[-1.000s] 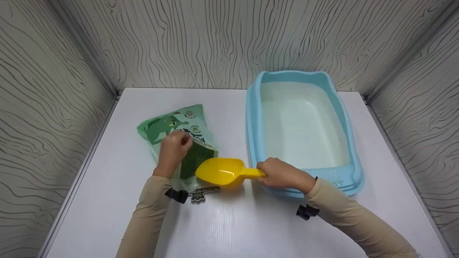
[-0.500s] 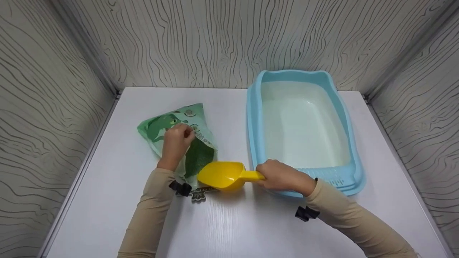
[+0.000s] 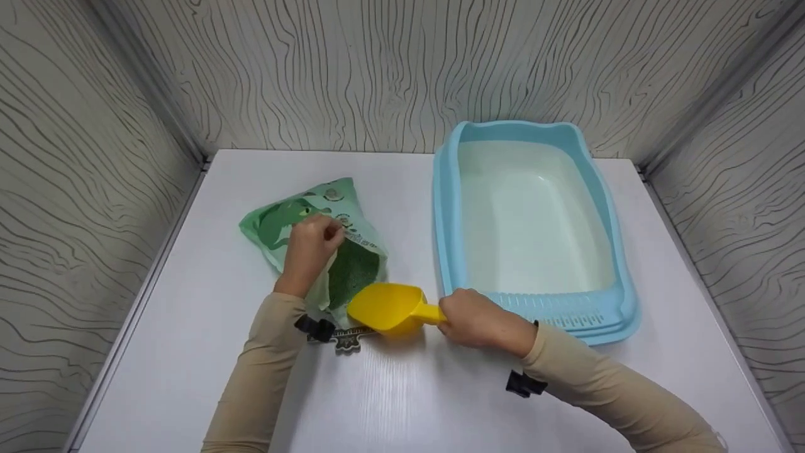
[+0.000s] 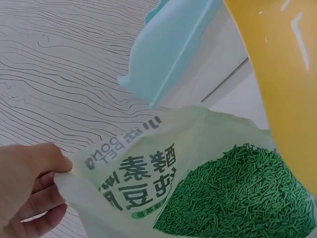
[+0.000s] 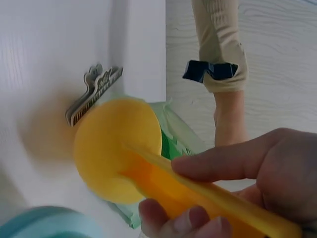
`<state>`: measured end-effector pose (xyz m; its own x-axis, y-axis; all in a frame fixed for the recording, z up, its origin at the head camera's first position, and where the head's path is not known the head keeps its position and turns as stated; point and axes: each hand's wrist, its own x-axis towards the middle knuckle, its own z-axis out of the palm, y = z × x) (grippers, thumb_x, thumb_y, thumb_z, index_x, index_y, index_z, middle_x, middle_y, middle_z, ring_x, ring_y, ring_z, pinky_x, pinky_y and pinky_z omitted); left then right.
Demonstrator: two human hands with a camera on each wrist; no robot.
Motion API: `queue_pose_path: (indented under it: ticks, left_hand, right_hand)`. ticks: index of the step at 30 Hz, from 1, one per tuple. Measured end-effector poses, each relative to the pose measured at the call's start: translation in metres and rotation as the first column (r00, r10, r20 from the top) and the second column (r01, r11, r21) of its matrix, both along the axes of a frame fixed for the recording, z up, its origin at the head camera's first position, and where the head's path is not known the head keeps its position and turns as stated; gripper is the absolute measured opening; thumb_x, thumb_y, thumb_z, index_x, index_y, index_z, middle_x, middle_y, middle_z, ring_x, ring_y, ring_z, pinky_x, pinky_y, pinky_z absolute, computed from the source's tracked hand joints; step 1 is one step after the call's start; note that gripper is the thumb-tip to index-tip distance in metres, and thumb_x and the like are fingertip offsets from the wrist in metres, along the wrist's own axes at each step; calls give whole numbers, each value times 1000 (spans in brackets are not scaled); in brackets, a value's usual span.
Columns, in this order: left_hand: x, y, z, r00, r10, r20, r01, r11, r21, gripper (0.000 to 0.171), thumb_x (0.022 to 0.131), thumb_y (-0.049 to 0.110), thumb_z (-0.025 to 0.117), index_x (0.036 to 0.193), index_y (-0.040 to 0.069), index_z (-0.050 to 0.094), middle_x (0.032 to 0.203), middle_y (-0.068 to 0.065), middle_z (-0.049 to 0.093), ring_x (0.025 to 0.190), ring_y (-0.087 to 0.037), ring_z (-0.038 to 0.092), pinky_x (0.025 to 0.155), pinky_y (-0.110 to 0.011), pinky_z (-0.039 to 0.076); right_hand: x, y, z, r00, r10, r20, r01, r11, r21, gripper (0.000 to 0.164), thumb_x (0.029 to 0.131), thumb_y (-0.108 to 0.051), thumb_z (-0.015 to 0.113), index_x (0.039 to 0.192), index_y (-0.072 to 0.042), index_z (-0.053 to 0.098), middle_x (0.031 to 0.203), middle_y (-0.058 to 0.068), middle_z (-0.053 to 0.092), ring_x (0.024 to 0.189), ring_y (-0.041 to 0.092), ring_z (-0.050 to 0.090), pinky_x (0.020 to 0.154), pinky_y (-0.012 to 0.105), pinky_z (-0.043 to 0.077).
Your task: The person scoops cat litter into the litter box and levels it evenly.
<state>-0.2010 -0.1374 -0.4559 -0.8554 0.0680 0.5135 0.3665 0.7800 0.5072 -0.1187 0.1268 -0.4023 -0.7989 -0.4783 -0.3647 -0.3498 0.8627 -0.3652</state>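
Bag (image 3: 330,204) on L side of tbl (image 3: 402,402), tray (image 3: 445,220) on R, wall (image 3: 377,75) behind both. Pellets (image 4: 237,198) in bag. Scoop (image 3: 385,308) at bag's mouth, btwn bag & tray; clip (image 3: 348,342) just before bag. L hand (image 3: 309,250) at bag's edge, R hand (image 3: 481,319) on scoop handle, nr tray's front L corner.

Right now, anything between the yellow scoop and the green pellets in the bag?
Nothing visible blocks the mouth of the bag: the left hand pinches its edge, the green pellets lie exposed. The metal clip sits at the near side, apparently off the path of the yellow scoop. Scoop hides part of near rim; can't tell there.
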Motion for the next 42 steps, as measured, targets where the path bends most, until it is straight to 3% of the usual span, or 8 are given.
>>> queue_pose_path:
  ticks: [8, 19, 29, 33, 42]
  left_hand:
    - [10, -5, 2, 997, -28, 78, 30, 999, -28, 6, 83, 3, 68, 83, 0, 73, 79, -13, 71, 71, -22, 64, 67, -33, 58]
    - [5, -2, -3, 999, -1, 44, 3, 1000, -27, 9, 87, 4, 65, 83, -2, 70, 79, -15, 69, 69, -22, 62, 64, -33, 55]
    - [-2, 0, -2, 1000, -5, 3, 5, 1000, -11, 9, 88, 4, 64, 85, -1, 70, 79, -15, 69, 68, -23, 63, 63, -34, 55]
    - [5, 0, -1, 1000, 1, 31, -1, 1000, -10, 7, 86, 3, 65, 83, -1, 70, 79, -15, 69, 70, -23, 63, 64, -34, 55]
    - [35, -5, -6, 984, 50, 172, -41, 998, -54, 10, 81, 6, 73, 86, -1, 67, 78, -14, 66, 67, -20, 59, 62, -33, 53]
  right_hand:
    - [13, -19, -9, 997, -11, -81, 11, 1000, -4, 16, 90, -8, 60, 81, 5, 60, 63, 10, 52, 56, 19, 45, 54, 31, 46]
    - [24, -34, -28, 964, 70, -258, -63, 997, 37, 13, 87, -6, 62, 77, 2, 60, 63, 11, 55, 55, 21, 51, 53, 30, 49]
    - [20, -45, -34, 958, 72, -278, -66, 997, 31, 4, 82, -1, 63, 78, 1, 64, 66, 9, 58, 56, 18, 53, 54, 27, 50]
    - [21, -51, -35, 960, 64, -272, -53, 997, 47, 5, 83, -2, 63, 82, 2, 65, 68, 9, 59, 57, 18, 53, 56, 28, 52]
    - [20, -59, -43, 955, 49, -293, -38, 998, 42, 5, 84, -2, 64, 84, 3, 65, 69, 10, 59, 58, 19, 53, 55, 28, 50]
